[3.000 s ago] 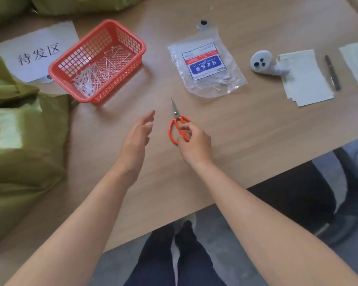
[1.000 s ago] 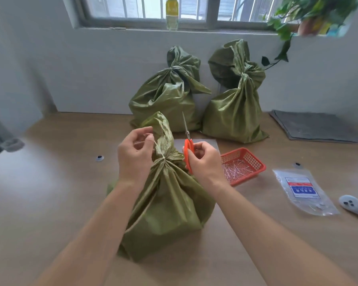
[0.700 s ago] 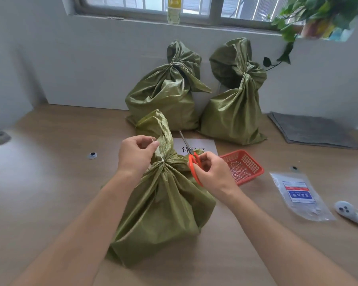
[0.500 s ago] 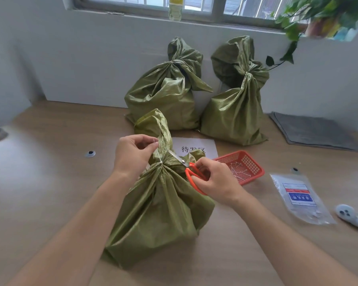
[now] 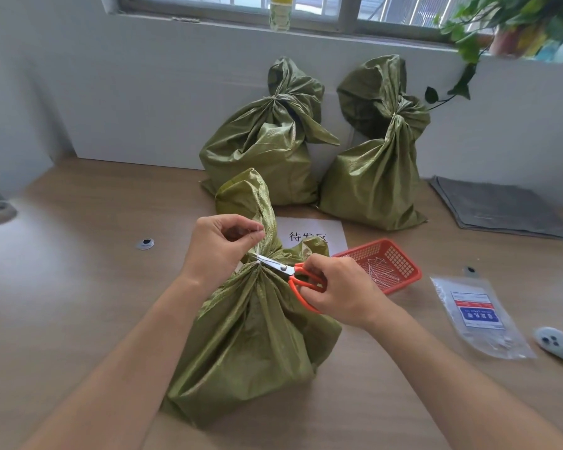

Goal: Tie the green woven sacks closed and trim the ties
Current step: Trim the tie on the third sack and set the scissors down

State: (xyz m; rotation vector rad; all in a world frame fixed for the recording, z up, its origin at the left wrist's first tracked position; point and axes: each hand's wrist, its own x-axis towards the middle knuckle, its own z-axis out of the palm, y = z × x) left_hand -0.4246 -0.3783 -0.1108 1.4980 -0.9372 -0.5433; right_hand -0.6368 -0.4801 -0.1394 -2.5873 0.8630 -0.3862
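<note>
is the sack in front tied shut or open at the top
Tied shut. The front sack has its neck gathered tight under a white tie, where the scissors blades meet it.

Bare table point(image 5: 62, 303) left; basket point(image 5: 384, 264) crowding right.

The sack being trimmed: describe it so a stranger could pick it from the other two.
On the wooden table, two sacks stand against the wall under the window. The third sack stands nearer, before the paper sign and left of the red basket. It alone has hands at its neck: the left hand pinching the tie, the right hand holding orange scissors there.
</note>
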